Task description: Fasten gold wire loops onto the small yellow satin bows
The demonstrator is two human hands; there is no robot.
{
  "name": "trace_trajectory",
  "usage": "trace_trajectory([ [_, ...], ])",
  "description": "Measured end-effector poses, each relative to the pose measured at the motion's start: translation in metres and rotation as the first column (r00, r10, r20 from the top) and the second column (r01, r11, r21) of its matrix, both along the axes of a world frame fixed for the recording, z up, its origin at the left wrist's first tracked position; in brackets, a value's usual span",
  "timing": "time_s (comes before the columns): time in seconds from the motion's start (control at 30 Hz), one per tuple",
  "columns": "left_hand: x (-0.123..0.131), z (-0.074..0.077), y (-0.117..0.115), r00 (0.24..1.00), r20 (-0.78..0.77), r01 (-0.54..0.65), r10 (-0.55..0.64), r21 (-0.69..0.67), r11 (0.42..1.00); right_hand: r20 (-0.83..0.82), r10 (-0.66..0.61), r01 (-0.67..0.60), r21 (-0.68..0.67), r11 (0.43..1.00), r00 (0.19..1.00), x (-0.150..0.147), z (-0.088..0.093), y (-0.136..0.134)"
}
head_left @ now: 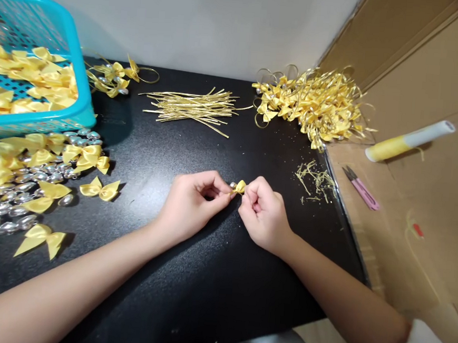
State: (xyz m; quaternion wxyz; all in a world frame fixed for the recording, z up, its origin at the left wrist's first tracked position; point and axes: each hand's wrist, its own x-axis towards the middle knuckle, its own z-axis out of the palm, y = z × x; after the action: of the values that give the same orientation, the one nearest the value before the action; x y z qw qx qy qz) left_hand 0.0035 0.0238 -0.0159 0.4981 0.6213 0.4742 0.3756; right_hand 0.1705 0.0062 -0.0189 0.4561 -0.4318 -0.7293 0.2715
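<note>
Left hand (192,203) and right hand (264,214), both nearly closed, fingertips pinching opposite ends of small shiny yellow ribbon bow (240,186) with silver bead (232,185), between them at middle of black tabletop (203,291).

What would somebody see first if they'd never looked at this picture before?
Probably the bright blue basket of yellow bows at the left edge, vivid against the black table. Next, perhaps the heap of gold-looped bows at the table's far right. Between the left hand and right hand, mid-picture, is one small yellow bow.
</note>
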Motion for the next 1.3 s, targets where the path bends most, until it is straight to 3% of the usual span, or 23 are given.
trace_trajectory([
  [0.23, 0.002, 0.005, -0.003, 0.994, -0.089, -0.035, 0.057, 0.24, 0.97, 0.011, 0.02, -0.021, 0.031, 0.999, 1.0, 0.002, -0.004, -0.003],
  [0.37, 0.001, 0.008, -0.006, 0.985, -0.136, -0.04, 0.105, 0.411, 0.911, 0.016, 0.028, -0.028, 0.028, 0.999, 0.999, 0.002, -0.006, -0.005],
  [0.53, 0.001, 0.008, -0.01, 0.988, -0.147, 0.042, 0.048, 0.55, 0.834, -0.003, 0.004, -0.004, 0.039, 0.999, 1.0, 0.002, -0.008, -0.006],
  [0.73, -0.001, 0.004, -0.007, 0.985, -0.153, 0.038, 0.079, 0.639, 0.768, -0.078, -0.002, -0.003, -0.055, 0.998, 0.997, 0.002, -0.007, -0.007],
  [0.87, -0.004, 0.002, -0.004, 0.985, -0.132, 0.008, 0.113, 0.68, 0.734, -0.043, 0.018, -0.018, 0.013, 1.0, 0.999, 0.006, 0.001, -0.008],
  [1.03, -0.007, 0.004, -0.005, 0.988, -0.142, 0.044, 0.06, 0.63, 0.776, 0.086, -0.108, 0.09, 0.186, 0.978, 0.99, 0.019, 0.009, -0.001],
  [1.3, -0.008, 0.007, -0.005, 0.99, -0.141, 0.072, 0.019, 0.608, 0.791, 0.223, -0.076, 0.012, 0.274, 0.962, 0.972, 0.025, 0.009, 0.006],
])
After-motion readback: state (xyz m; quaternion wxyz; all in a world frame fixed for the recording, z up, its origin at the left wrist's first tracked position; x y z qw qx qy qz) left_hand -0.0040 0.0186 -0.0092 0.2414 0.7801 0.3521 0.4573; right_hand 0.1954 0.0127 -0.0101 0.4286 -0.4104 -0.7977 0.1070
